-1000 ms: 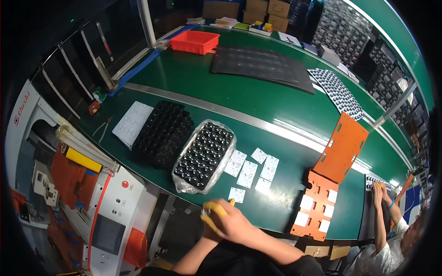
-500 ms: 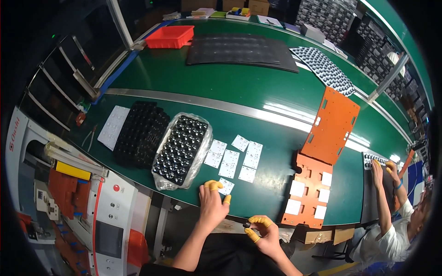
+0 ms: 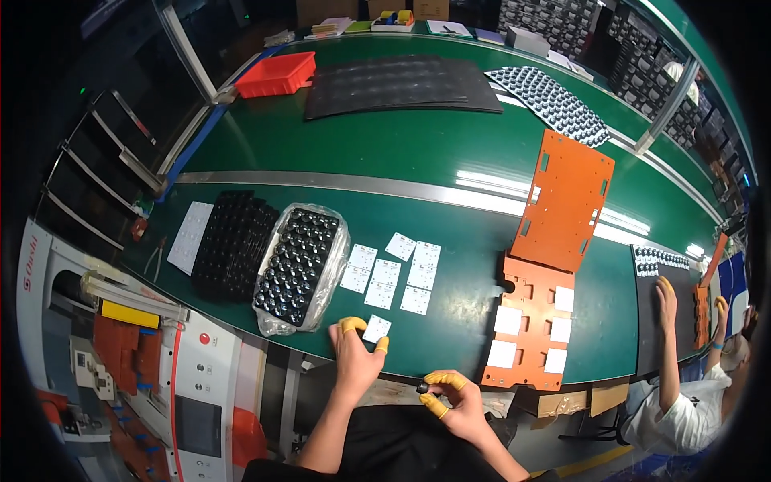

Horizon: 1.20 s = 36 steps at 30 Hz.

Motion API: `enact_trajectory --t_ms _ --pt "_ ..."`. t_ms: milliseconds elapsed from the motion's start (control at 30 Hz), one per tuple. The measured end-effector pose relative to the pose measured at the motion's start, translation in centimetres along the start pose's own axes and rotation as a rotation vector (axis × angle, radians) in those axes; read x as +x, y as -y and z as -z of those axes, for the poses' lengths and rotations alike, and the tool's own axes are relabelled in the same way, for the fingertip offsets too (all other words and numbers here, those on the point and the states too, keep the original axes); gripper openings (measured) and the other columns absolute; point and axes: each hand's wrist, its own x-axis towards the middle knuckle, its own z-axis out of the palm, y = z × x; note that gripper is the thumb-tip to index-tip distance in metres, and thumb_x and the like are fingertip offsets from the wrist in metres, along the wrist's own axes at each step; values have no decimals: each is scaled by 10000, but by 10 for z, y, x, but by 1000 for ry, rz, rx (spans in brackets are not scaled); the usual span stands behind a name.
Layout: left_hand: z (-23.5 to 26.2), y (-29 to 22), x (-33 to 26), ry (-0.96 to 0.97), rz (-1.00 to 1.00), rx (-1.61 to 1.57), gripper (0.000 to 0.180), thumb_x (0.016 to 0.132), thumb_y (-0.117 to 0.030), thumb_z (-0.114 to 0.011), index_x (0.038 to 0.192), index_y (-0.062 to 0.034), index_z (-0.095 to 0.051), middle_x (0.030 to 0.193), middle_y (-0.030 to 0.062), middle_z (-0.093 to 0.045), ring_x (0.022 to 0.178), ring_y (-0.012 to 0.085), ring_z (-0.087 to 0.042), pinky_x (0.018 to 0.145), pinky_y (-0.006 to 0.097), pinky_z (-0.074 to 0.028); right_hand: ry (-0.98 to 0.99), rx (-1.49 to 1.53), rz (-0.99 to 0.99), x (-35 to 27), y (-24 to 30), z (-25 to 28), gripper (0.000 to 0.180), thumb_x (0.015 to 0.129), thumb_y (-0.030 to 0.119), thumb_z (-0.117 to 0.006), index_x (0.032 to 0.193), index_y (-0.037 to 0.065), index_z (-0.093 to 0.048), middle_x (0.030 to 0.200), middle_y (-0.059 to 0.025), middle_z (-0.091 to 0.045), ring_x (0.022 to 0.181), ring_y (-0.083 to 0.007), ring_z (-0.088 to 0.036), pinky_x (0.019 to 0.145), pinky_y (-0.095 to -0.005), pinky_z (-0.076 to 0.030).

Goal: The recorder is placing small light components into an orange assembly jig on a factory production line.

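Observation:
At the table's near edge, my left hand [image 3: 356, 360], with yellow finger covers, has a small white circuit board [image 3: 377, 328] between thumb and forefinger. Several more white circuit boards [image 3: 384, 283] lie in a loose group just beyond it. My right hand [image 3: 454, 406], also in yellow finger covers, pinches a small black round part [image 3: 422, 387] in front of the table edge. Left of the boards stands a plastic-wrapped tray of shiny black round parts [image 3: 295, 269].
Dark stacked trays [image 3: 233, 245] and a white sheet [image 3: 189, 234] lie farther left. An orange fixture [image 3: 526, 309] holding white squares has its orange lid [image 3: 566, 201] raised behind. A co-worker's hand [image 3: 666, 301] rests on a black mat at right. A red bin [image 3: 275, 74] stands far back.
The scene has shifted left in view. The board at my left hand is slightly nearer me. My right hand still pinches the black part. The co-worker's hands have moved apart.

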Motion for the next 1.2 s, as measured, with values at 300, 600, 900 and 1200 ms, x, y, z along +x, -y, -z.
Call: enact_trajectory --t_ms 300,600,900,1200 --pt "17 -45 -34 380 335 -1232 278 885 95 -589 1160 117 -560 1087 144 -651 997 185 -644 876 291 -525 -193 -174 247 9 7 0 283 792 -75 -708 1049 -35 -596 1102 -117 -583 961 -179 -645 842 -279 -561" --pt "25 -69 -41 360 196 -1050 252 912 45 -579 1152 119 -599 1053 143 -690 947 140 -652 820 271 -539 -319 -218 338 2 7 9 282 747 -13 -773 991 -25 -632 1014 -144 -647 879 -207 -677 748 -275 -559" --pt "27 -78 -44 241 31 -783 247 866 14 -644 1108 66 -652 945 179 -716 838 201 -719 712 279 -563 -405 -534 666 2 13 9 291 713 -72 -753 972 -16 -633 1002 -149 -645 880 -274 -675 757 -329 -553" --pt "31 -87 -41 247 -83 -648 253 834 20 -663 1085 53 -669 951 194 -713 857 245 -722 722 303 -570 -326 -654 728 3 20 14 332 671 -115 -730 987 -33 -666 992 -157 -664 861 -306 -669 744 -348 -555"
